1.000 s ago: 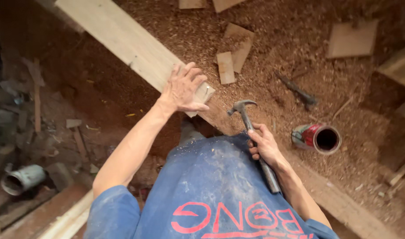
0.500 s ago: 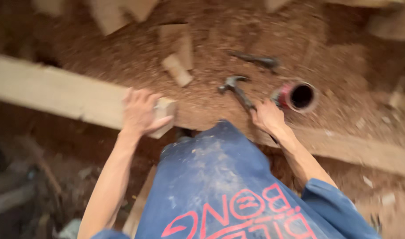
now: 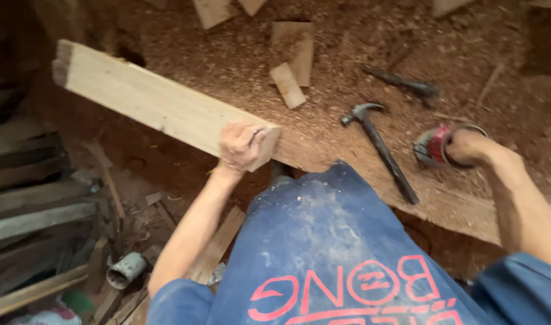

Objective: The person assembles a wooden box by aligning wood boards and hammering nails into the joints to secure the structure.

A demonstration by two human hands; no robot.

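My left hand (image 3: 242, 147) grips the near end of a pale wooden plank (image 3: 149, 99) that runs up to the left. My right hand (image 3: 468, 147) is at the mouth of a red tin can (image 3: 429, 147) lying on its side, and its fingers are hidden inside the can. A claw hammer (image 3: 381, 150) with a dark handle lies loose between my hands on a sawdust-covered beam (image 3: 456, 207), touched by neither hand. My blue garment with red print fills the bottom of the view.
Small wood offcuts (image 3: 287, 84) and a dark metal tool (image 3: 402, 79) lie on the sawdust behind the hammer. Stacked dark planks (image 3: 29, 210) sit at the left. A grey tin (image 3: 125, 271) and wood scraps lie on the lower ground.
My right hand has let go of the hammer, which now lies on the beam, and has moved right to the red can. My left hand has closed around the plank's end.
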